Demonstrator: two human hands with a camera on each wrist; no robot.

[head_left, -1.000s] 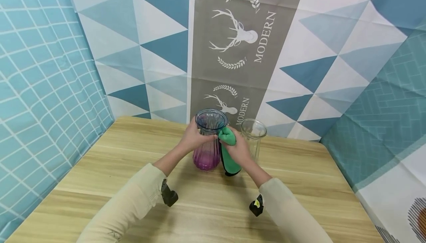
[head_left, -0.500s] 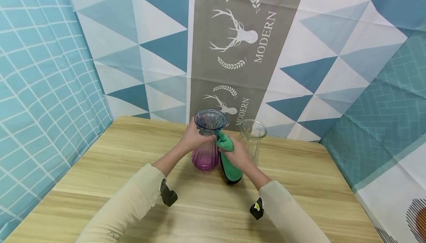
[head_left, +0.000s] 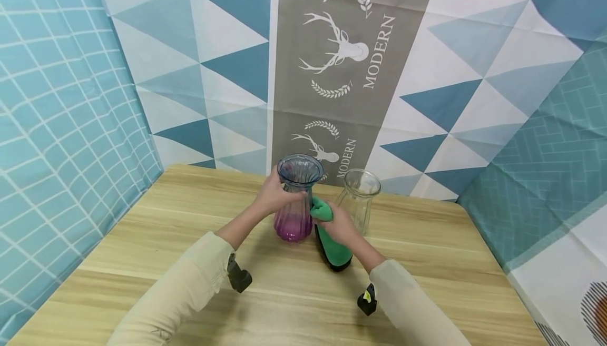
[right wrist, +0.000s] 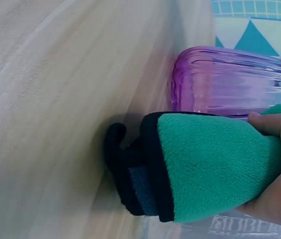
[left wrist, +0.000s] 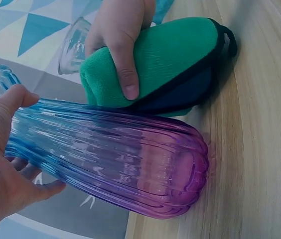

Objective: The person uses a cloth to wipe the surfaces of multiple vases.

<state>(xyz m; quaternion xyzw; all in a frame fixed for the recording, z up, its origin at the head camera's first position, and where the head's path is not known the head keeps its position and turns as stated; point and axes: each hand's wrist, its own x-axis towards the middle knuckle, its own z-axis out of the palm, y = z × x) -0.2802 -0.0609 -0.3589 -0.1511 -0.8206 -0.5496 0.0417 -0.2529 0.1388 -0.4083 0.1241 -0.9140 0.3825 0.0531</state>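
Note:
A ribbed glass vase (head_left: 294, 226), blue at the flared rim and purple at the base, stands upright on the table. My left hand (head_left: 276, 194) grips it round the neck, thumb on the near side; in the left wrist view the fingers of the left hand (left wrist: 3, 154) curl about the blue part. My right hand (head_left: 341, 225) holds a folded green cloth (left wrist: 175, 57) with dark edging, its thumb pressed on top. In the left wrist view the cloth lies against the vase's side. The cloth's lower end (right wrist: 205, 169) hangs down by the wooden surface, with a dark loop at the corner.
A clear glass vase (head_left: 362, 184) stands just behind the right hand, partly hidden by it. The wooden table (head_left: 284, 304) ends at patterned wall sheets (head_left: 227, 98). Each wrist carries a black camera mount, such as the left mount (head_left: 239, 277).
My right hand has slid down the side of the coloured vase with the cloth. The cloth's lower end has come nearer and to the right. The left hand keeps its grip, nearly still.

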